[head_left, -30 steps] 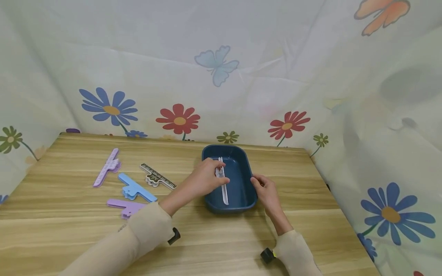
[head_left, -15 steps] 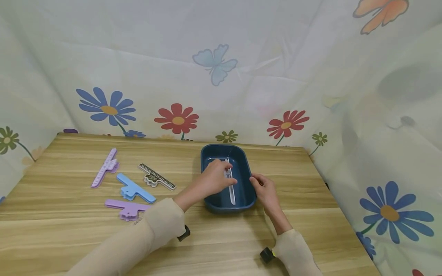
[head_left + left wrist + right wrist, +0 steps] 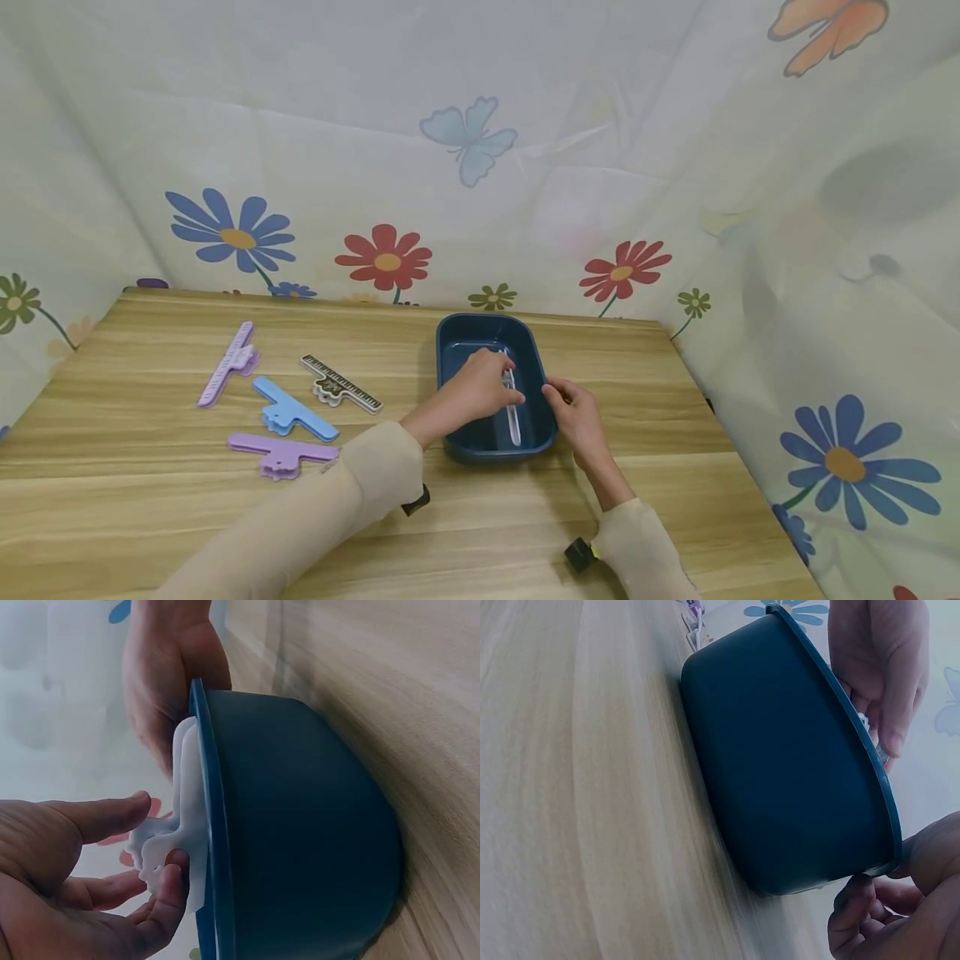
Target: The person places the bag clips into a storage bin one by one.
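Observation:
A dark blue rectangular tub (image 3: 532, 358) stands at the right of the wooden table. My left hand (image 3: 476, 390) reaches over it from the left, thumb and fingers pinching the scalloped handle of a white bag clip (image 3: 193, 787). In the left wrist view the clip's long bar shows just above the tub's rim; in the head view my fingers cover part of it. My right hand (image 3: 581, 423) pinches the tub's right rim, thumb at the lip and the other fingers curled below it in the right wrist view.
Several more clips lie at the left of the table: a pale lilac one (image 3: 226, 367), one with a piano-key pattern (image 3: 347, 387), a light blue one (image 3: 297, 412) and a purple one (image 3: 285, 448) close to the left sleeve (image 3: 375, 475). A flowered cloth (image 3: 300, 158) hangs behind.
My left hand has moved to the right across the tub, carrying the white bag clip toward the tub's right side. The right hand keeps its hold on the rim.

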`<state>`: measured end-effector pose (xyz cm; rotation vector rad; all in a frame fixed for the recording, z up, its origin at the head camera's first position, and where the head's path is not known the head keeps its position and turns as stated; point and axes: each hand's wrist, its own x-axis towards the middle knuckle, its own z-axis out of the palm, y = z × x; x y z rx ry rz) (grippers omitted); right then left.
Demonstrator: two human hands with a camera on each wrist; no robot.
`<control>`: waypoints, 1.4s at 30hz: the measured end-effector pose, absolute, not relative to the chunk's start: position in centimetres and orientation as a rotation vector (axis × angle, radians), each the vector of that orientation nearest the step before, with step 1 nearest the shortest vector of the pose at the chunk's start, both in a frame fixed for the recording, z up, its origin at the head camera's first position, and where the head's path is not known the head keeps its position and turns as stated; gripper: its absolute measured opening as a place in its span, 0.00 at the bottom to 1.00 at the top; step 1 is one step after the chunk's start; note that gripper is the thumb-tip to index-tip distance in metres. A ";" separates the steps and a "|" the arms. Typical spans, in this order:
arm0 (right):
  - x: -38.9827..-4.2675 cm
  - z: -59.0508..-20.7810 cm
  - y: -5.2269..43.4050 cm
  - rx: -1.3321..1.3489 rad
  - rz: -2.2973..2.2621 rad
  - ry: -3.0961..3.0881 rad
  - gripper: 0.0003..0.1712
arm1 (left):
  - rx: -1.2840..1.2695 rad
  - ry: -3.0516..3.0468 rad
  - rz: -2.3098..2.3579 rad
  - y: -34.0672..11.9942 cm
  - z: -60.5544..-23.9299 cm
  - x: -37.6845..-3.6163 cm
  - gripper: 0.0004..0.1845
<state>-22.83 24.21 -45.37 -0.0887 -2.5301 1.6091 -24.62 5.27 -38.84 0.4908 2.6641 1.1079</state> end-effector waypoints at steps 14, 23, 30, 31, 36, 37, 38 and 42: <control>-22.9 -45.3 24.3 -0.094 1.557 -2.566 0.17 | 0.464 2.682 1.010 7.4 -39.7 -26.6 0.26; -22.9 -45.1 24.2 -0.074 1.545 -2.556 0.17 | 0.461 2.692 0.968 8.2 -40.6 -27.6 0.26; -22.8 -45.1 24.3 -0.074 1.561 -2.544 0.17 | 0.451 2.693 0.956 8.7 -40.7 -28.0 0.25; -22.9 -45.1 24.3 -0.076 1.566 -2.543 0.17 | 0.450 2.696 0.951 8.8 -40.7 -28.0 0.25; -22.9 -45.2 24.2 -0.088 1.564 -2.544 0.17 | 0.452 2.700 0.929 9.0 -40.9 -28.3 0.25; -22.9 -45.2 24.2 -0.082 1.562 -2.543 0.17 | 0.455 2.701 0.925 9.0 -40.9 -28.4 0.24; -22.9 -45.2 24.2 -0.080 1.557 -2.545 0.17 | 0.459 2.701 0.923 9.0 -41.0 -28.4 0.24; -22.9 -45.1 24.2 -0.081 1.542 -2.557 0.17 | 0.479 2.711 0.915 9.1 -41.1 -28.5 0.23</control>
